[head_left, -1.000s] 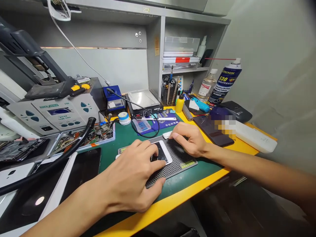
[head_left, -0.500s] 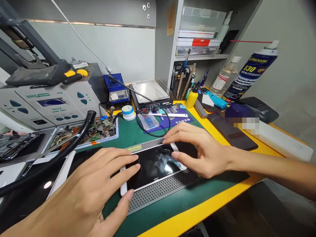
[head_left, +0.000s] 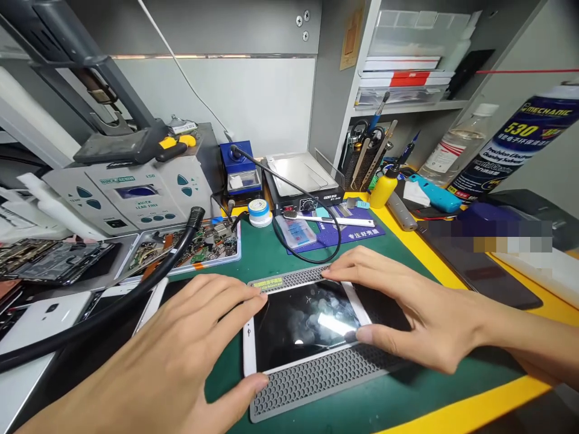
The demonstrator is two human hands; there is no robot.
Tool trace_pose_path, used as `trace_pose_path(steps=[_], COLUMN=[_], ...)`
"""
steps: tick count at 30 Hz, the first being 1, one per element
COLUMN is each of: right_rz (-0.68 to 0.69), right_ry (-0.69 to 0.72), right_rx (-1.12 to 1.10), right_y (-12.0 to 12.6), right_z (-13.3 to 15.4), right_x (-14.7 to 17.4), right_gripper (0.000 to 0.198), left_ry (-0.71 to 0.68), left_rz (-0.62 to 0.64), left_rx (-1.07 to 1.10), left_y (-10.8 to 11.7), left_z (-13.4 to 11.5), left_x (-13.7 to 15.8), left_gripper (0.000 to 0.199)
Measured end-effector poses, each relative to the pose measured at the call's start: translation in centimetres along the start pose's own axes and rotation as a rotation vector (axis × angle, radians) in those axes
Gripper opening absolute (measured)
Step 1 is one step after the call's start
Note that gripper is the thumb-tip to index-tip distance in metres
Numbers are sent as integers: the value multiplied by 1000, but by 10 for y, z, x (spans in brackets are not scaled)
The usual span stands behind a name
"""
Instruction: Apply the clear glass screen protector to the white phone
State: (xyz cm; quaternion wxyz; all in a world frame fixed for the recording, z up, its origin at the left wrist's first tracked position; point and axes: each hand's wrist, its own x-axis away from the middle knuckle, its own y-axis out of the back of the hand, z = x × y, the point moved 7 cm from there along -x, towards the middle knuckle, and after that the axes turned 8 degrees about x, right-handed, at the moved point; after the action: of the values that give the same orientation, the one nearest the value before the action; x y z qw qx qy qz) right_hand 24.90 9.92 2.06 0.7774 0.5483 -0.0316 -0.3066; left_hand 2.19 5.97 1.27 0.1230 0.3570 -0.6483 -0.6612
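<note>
A white-framed smartphone (head_left: 307, 325) lies face up on a grey honeycomb pad (head_left: 316, 381), its black screen smudged and shining with reflections. At its left end, my left hand (head_left: 181, 343) has its fingertips on the far edge and its thumb at the near edge. My right hand (head_left: 407, 307) spans the right end in the same way, fingers at the far edge and thumb by the near corner. Both palms stay off the screen. Under the pad is a green mat (head_left: 407, 392).
A hot air station (head_left: 140, 193) stands back left, its black hose (head_left: 149, 283) crossing the left side. Behind are a tray of circuit boards (head_left: 217, 244), a heating plate (head_left: 301, 175) and a toothbrush (head_left: 335, 220). At right stand a yellow bottle (head_left: 383, 190) and a spray can (head_left: 511, 147).
My left fingers have moved off the screen to the phone's far edge. My right thumb has shifted to the near corner. The camera view has swung left.
</note>
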Motion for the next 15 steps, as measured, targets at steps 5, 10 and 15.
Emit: trace_pose_path(steps=[5, 10, 15], right_rz=[-174, -157, -123], right_ry=[162, 150, 116], right_rx=[108, 146, 211], right_y=[5, 0, -3], right_z=[6, 7, 10], right_x=[3, 1, -2], right_gripper=[49, 42, 49], left_ry=[-131, -194, -67], left_rz=[-74, -50, -183], left_rx=[-44, -89, -49], left_y=[-5, -24, -39], left_z=[0, 5, 14], left_x=[3, 11, 19], left_gripper=[55, 56, 43])
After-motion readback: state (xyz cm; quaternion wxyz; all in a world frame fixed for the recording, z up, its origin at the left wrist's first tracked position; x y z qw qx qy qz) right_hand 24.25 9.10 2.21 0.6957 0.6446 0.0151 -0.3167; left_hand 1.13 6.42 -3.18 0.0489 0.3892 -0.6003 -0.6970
